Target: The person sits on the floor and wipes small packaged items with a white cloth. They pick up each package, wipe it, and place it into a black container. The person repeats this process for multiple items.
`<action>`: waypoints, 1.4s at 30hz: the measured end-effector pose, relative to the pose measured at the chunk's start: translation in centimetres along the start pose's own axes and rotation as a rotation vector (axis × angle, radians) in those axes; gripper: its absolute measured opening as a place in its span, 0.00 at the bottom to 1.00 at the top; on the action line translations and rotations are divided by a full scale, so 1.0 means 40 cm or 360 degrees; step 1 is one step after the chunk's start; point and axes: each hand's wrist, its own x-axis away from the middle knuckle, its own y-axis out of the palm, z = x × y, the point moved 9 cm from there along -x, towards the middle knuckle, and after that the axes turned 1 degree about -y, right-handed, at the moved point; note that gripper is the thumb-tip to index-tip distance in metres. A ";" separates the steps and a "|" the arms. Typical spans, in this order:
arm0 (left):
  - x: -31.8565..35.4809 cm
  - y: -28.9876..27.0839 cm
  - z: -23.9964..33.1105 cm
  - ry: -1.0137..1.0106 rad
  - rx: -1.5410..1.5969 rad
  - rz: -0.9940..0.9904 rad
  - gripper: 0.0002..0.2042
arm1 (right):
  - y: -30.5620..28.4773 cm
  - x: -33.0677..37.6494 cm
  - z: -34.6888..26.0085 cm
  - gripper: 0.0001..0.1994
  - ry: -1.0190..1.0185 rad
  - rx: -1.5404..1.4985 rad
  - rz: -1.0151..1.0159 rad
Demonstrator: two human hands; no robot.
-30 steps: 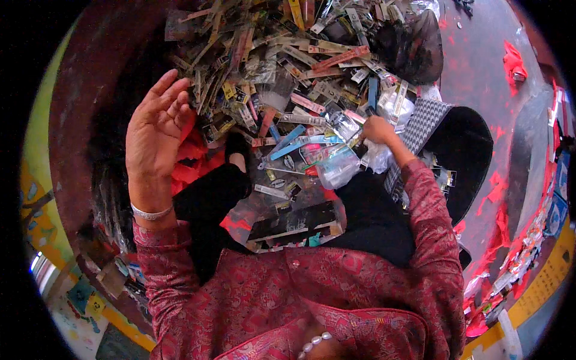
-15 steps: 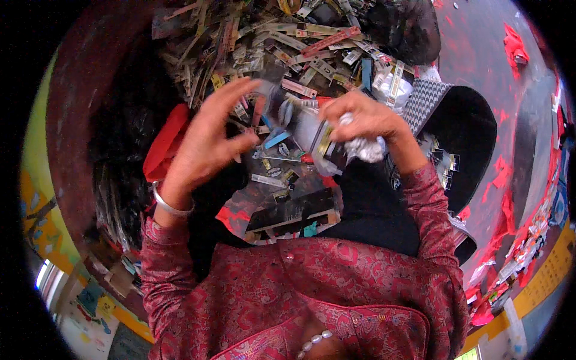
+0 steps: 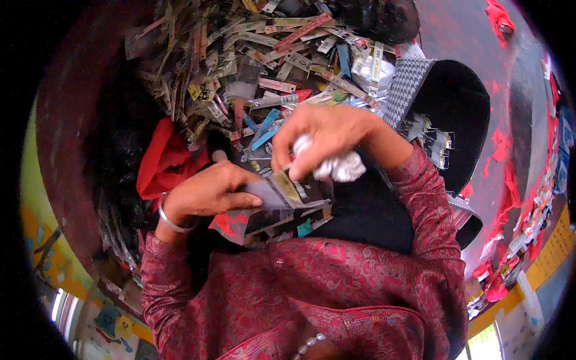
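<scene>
My left hand (image 3: 216,189) pinches one end of a flat grey plastic packet (image 3: 273,193), thumb on top. A gold band and a dark, see-through part show toward the packet's other end. Over that end is my right hand (image 3: 336,135), closed round a crumpled white wad (image 3: 343,168) that looks like cloth. Its fingertips reach the packet's gold band; whether they grip it is hard to tell. Below the packet, a dark flat piece (image 3: 264,223) lies on my lap, partly covered.
A heap of narrow printed strips and small packets (image 3: 258,66) spreads ahead. Red cloth (image 3: 162,159) and black plastic (image 3: 114,144) lie left. To the right, a black piece with a houndstooth edge (image 3: 411,84) holds several small packets (image 3: 438,144). Red scraps (image 3: 501,18) dot the floor.
My hands have come closer together and nearer my lap. My left hand, open before, now grips the grey packet. The right hand has moved left, still with the white wad.
</scene>
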 end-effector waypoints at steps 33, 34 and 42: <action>0.204 -0.089 0.134 0.0901 0.1062 0.0938 0.14 | 0.240 -0.072 -0.498 0.10 -0.0795 0.2281 0.1818; 0.213 -0.086 0.134 0.0873 0.1048 0.0920 0.15 | 0.243 -0.095 -0.480 0.10 -0.0778 0.2597 0.1740; 0.213 -0.066 0.116 0.0743 0.1113 0.0817 0.20 | -0.104 0.220 -0.398 0.08 -0.0315 0.1149 0.2819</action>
